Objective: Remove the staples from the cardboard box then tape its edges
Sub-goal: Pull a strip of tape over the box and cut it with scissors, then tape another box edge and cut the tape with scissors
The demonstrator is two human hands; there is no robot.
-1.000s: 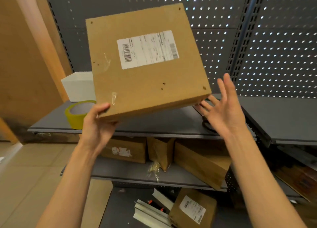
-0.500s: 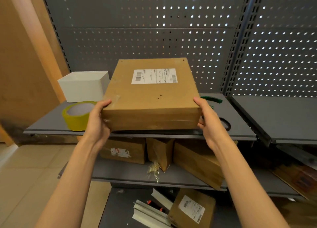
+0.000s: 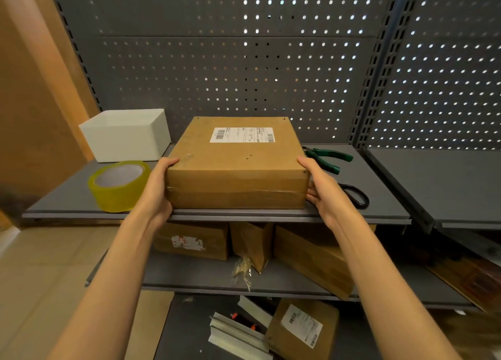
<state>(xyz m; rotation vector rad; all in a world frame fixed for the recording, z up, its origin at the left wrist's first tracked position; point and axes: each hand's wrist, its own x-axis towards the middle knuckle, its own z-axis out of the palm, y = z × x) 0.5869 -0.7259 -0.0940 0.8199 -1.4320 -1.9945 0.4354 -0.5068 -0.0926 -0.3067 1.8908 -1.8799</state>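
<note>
Both hands, left hand [image 3: 156, 194] and right hand [image 3: 324, 190], clamp the cardboard box [image 3: 238, 164] at the shelf [image 3: 67, 197] front edge; right hand partly hides scissors [image 3: 356, 195]; staples not discernible.

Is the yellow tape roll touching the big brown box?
Apart. The head view shows the left hand between the tape roll and cardboard box.

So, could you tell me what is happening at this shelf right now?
A person grips a flat brown cardboard box with a white shipping label, left hand and right hand on its front corners, as it sits flat on the grey metal shelf. A yellow roll of tape lies to its left, near a white open bin. Green-handled pliers and black-handled scissors lie to its right, untouched. No taping is underway yet.
</note>
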